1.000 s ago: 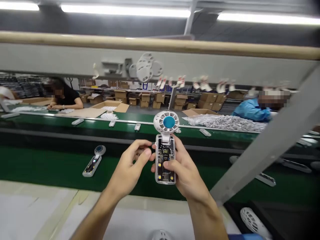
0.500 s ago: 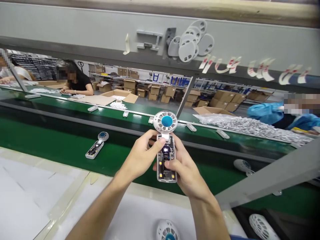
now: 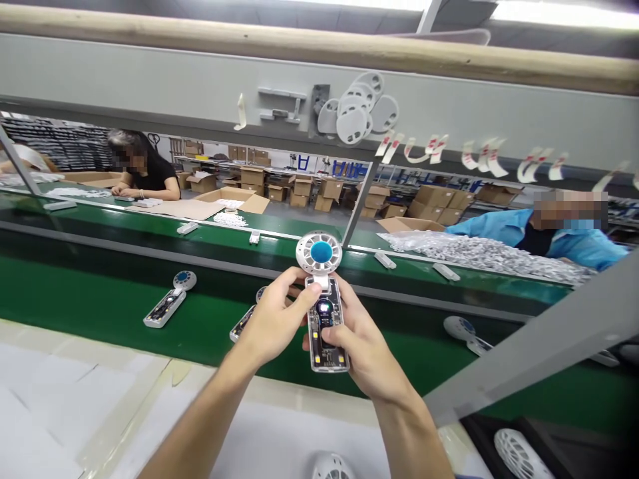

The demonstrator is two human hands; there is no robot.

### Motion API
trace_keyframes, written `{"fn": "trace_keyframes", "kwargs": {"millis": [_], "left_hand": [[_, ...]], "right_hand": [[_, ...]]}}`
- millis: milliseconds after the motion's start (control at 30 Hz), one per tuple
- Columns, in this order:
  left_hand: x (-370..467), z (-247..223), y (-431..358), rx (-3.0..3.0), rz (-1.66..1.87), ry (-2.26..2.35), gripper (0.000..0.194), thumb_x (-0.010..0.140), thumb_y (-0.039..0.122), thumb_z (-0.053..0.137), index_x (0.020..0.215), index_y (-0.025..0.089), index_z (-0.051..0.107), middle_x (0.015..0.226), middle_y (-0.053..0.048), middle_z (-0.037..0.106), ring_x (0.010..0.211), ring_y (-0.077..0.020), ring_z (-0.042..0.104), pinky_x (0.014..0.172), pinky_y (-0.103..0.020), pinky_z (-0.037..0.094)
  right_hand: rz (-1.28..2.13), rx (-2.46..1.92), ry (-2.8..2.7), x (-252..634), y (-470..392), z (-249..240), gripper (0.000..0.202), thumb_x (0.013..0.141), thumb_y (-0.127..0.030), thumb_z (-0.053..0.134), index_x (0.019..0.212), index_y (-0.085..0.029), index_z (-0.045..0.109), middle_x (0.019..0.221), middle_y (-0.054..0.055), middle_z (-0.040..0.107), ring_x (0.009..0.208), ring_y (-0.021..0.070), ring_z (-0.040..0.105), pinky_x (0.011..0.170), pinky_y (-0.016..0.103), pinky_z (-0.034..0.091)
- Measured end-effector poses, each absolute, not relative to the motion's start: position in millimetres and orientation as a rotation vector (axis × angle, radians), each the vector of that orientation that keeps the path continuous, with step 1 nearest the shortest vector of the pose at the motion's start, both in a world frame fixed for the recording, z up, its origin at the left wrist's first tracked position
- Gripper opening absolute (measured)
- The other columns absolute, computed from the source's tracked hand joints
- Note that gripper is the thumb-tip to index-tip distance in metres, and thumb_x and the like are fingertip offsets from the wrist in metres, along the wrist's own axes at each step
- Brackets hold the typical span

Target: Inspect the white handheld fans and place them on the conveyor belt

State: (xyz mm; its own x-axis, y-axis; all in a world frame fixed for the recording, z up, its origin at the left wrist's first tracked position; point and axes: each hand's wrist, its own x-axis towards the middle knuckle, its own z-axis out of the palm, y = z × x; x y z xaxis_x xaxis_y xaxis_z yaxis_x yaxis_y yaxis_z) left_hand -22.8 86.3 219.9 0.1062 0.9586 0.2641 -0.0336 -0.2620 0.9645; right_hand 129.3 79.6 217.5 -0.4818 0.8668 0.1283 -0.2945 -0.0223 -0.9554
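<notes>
A small fan unit [image 3: 327, 352] is held upright before me, its round white head with a blue centre on top and its circuit board facing me. My left hand [image 3: 274, 316] grips its upper left side, thumb near the neck. My right hand [image 3: 362, 342] wraps the right side, thumb pressed on the middle of the board. A small display glows above that thumb. On the green belt [image 3: 210, 339], a similar fan unit [image 3: 166, 307] lies to the left, and another [image 3: 241, 324] is partly hidden behind my left hand.
A white fan shell [image 3: 332, 467] sits at the bottom edge, another [image 3: 519, 454] at lower right. A grey slanted post [image 3: 529, 352] crosses the right side. Across the belt are a person in black [image 3: 154, 166], a person in blue [image 3: 509, 226] and a pile of small parts [image 3: 469, 256].
The view has tilted up slightly. Fan units on the belt have shifted left, and one more shows behind my left hand. The display on the held unit looks different.
</notes>
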Motion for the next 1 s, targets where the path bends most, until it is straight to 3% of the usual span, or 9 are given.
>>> {"fn": "trace_keyframes", "kwargs": {"millis": [267,433,600,700,867,933,1000], "left_hand": [[-22,217,93,1.289,1.266,0.837,0.034,0.091,0.045,0.060,0.115,0.021,0.059,0.082,0.003,0.055,0.058,-0.0065,0.048,0.048,-0.016,0.041],[-19,213,96,1.223,1.210,0.935,0.041,0.084,0.056,0.065,0.092,0.016,0.061,0.064,0.003,0.052,0.048,-0.0072,0.047,0.036,-0.016,0.031],[-19,212,98,1.091,1.162,1.007,0.043,0.077,0.056,0.072,0.099,0.020,0.062,0.058,0.006,0.051,0.040,-0.0069,0.043,0.031,-0.017,0.026],[-17,212,97,1.010,1.225,1.039,0.044,0.071,0.050,0.079,0.101,0.021,0.063,0.065,0.004,0.057,0.048,-0.0087,0.051,0.034,-0.016,0.030],[-14,210,97,1.002,1.320,1.025,0.040,0.069,0.048,0.080,0.092,0.019,0.065,0.065,0.003,0.056,0.048,-0.0095,0.050,0.034,-0.018,0.026],[-14,208,97,1.001,1.344,0.989,0.035,0.070,0.045,0.079,0.085,0.017,0.065,0.065,0.003,0.057,0.052,-0.0096,0.052,0.039,-0.017,0.034],[-13,205,98,1.017,1.412,0.928,0.029,0.072,0.039,0.079,0.082,0.016,0.066,0.071,0.001,0.062,0.064,-0.0117,0.059,0.055,-0.019,0.047]], "right_hand": [[1.668,-0.664,-1.394,129,82,214,0.085,0.080,-0.012,0.058,0.153,-0.034,0.021,0.136,0.006,0.053,0.104,0.0197,0.063,0.072,0.030,0.057],[1.706,-0.708,-1.473,128,79,214,0.088,0.082,-0.012,0.056,0.155,-0.039,0.016,0.140,0.006,0.050,0.093,0.0165,0.064,0.069,0.028,0.055],[1.674,-0.709,-1.574,129,79,214,0.088,0.083,-0.010,0.055,0.156,-0.038,0.014,0.142,0.005,0.050,0.108,0.0197,0.061,0.082,0.032,0.054],[1.641,-0.709,-1.636,131,78,215,0.088,0.085,-0.010,0.056,0.157,-0.038,0.014,0.152,0.006,0.041,0.116,0.0220,0.058,0.089,0.035,0.053],[1.607,-0.724,-1.696,132,77,214,0.087,0.089,-0.011,0.052,0.158,-0.040,0.007,0.156,0.004,0.038,0.124,0.0225,0.055,0.095,0.037,0.050],[1.578,-0.735,-1.702,131,77,214,0.087,0.089,-0.011,0.054,0.158,-0.040,0.007,0.160,0.003,0.030,0.133,0.0213,0.048,0.105,0.037,0.045],[1.566,-0.747,-1.727,131,77,215,0.087,0.091,-0.016,0.058,0.159,-0.039,0.007,0.163,0.002,0.024,0.141,0.0202,0.040,0.112,0.037,0.038]]}}
